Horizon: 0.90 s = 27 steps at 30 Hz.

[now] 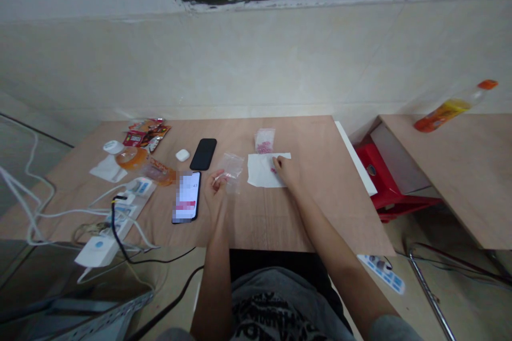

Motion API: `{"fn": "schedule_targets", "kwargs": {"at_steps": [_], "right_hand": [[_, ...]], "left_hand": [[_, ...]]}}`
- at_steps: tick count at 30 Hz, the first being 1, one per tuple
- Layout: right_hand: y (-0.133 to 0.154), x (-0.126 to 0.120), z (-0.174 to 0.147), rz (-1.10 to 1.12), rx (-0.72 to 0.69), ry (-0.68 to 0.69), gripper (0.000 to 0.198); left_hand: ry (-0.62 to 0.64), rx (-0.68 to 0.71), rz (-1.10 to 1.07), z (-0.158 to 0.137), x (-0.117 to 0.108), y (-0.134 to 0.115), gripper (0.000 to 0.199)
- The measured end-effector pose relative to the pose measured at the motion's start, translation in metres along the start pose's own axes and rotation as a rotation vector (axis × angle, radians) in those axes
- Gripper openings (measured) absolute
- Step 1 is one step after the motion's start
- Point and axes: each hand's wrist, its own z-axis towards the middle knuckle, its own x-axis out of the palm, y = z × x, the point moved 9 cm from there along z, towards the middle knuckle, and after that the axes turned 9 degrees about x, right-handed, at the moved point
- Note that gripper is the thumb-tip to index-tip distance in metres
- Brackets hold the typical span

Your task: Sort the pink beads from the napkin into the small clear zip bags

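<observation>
My left hand [216, 187] is closed on the edge of a clear plastic bag [232, 168], which spreads out over the table to the right of the fingers. Small reddish bits show near its fingertips, too small to name. On a sheet of white paper [259, 172] rests my right hand [285, 170], its fingers pinched together; what they hold, if anything, is hidden. Tiny pink pieces [273, 170] lie on the paper beside that hand. Just behind the paper is a small clear bag with pink pieces [264, 145] inside.
Left of my hands are a lit phone [187, 197], a dark phone [204, 154], a white earbud case [183, 155], an orange drink bottle [140, 164] on its side, snack packets [147, 134] and a power strip [120, 218] with cables. Another bottle [448, 112] stands on the right-hand table.
</observation>
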Motion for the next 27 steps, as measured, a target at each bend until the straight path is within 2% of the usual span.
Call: {"fn": "schedule_targets", "kwargs": {"at_steps": [4, 10, 15, 18, 24, 27], "right_hand": [[0.004, 0.008, -0.001, -0.188, -0.013, 0.024, 0.044], [0.009, 0.011, -0.005, -0.253, -0.033, 0.052, 0.044], [0.012, 0.010, -0.007, -0.289, -0.052, 0.034, 0.044], [0.011, 0.011, -0.007, -0.308, -0.053, 0.024, 0.043], [0.009, 0.015, -0.006, -0.367, -0.033, 0.035, 0.044], [0.009, 0.015, -0.006, -0.384, -0.027, 0.042, 0.044]], "left_hand": [[-0.031, -0.048, -0.058, -0.004, 0.001, 0.015, 0.026], [0.027, -0.120, 0.012, -0.010, 0.001, 0.039, 0.029], [0.060, -0.008, 0.273, -0.007, -0.007, 0.016, 0.023], [0.126, 0.023, 0.504, -0.008, -0.006, 0.002, 0.025], [0.289, 0.035, 0.930, -0.015, 0.002, -0.010, 0.022], [0.278, 0.071, 1.062, -0.016, 0.002, -0.014, 0.024]]}}
